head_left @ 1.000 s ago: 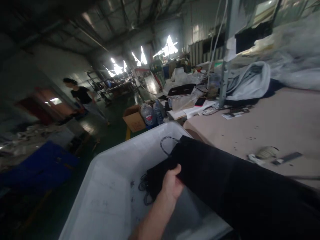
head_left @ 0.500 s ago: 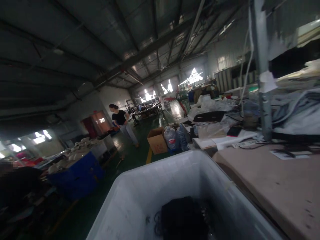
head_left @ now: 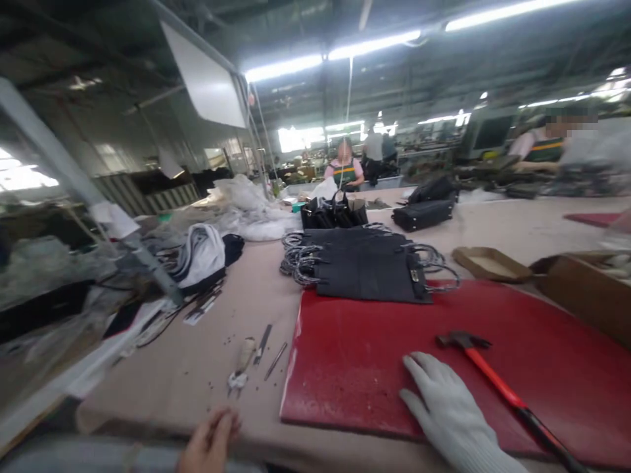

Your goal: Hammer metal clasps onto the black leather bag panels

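Observation:
My right hand (head_left: 446,410), in a pale knitted glove, rests flat on a red board (head_left: 355,355) with its fingers stretched out and nothing in them. A claw hammer (head_left: 497,381) with a red and black handle lies just to its right. My bare left hand (head_left: 210,440) is at the table's front edge, slightly blurred, fingers curled together with nothing visible in them. Beyond it lie a pale-handled tool (head_left: 245,355) with two prongs, a flat metal strip (head_left: 263,343) and a thin metal rod (head_left: 275,361). Black bag panels (head_left: 369,263) with rope handles are stacked on the board's far edge.
Black bags (head_left: 426,207) stand farther back. A shallow cardboard tray (head_left: 490,264) and a brown box (head_left: 586,289) are at right. A metal post (head_left: 142,256) rises at left near plastic wrapping (head_left: 246,210). Co-workers (head_left: 345,167) are across the table.
The view has swung right, from the white bin holding dark items and the aisle to the worktable. Both my hands, the red board and the hammer have come into view.

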{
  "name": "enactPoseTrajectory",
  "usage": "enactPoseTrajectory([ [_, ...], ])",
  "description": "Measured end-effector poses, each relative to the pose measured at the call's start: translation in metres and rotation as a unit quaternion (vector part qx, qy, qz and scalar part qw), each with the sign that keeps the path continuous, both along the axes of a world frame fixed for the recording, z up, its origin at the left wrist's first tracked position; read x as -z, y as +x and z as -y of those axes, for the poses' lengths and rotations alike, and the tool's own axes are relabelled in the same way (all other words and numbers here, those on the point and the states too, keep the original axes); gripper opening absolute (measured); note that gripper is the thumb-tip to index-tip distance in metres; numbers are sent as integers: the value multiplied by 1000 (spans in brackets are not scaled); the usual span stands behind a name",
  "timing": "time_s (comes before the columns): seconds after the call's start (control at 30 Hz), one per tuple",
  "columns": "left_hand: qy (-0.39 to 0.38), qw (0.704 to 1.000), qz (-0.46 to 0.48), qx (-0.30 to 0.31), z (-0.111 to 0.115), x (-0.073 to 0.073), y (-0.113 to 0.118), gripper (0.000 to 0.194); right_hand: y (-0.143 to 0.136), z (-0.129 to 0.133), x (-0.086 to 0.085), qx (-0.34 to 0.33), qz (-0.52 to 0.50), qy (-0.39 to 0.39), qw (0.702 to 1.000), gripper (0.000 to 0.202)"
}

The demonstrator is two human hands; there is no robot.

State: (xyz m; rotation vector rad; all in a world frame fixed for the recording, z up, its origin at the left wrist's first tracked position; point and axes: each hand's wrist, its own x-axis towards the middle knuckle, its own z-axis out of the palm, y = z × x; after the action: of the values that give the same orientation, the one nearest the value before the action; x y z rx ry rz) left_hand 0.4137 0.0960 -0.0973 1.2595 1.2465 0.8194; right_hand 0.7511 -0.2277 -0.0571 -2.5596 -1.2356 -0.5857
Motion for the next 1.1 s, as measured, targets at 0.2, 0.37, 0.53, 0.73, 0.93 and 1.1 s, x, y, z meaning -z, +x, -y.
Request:
enactPoseTrajectory([
  [0.2,364,891,-181,200,-4,-82,186,36,7,12,28,15,42,29,999,54],
  [0.37,572,676,-359,295,-43,-102,294,38,10,11,34,8,73,70,995,53],
  [0.53,603,597,-418,326,-68,-106,331,28,5,12,32,17,73,98,992,53],
  [0.73,644,491,-452,374,-87,-113,340,32,-3,14,28,34,48,83,995,65],
  [0.93,666,431,-417,443,-118,-149,332,46,-6,15,22,27,43,87,995,66],
  [1.1,645,473,-340,495,-164,-197,293,42,-6,12,19,29,10,94,995,61],
])
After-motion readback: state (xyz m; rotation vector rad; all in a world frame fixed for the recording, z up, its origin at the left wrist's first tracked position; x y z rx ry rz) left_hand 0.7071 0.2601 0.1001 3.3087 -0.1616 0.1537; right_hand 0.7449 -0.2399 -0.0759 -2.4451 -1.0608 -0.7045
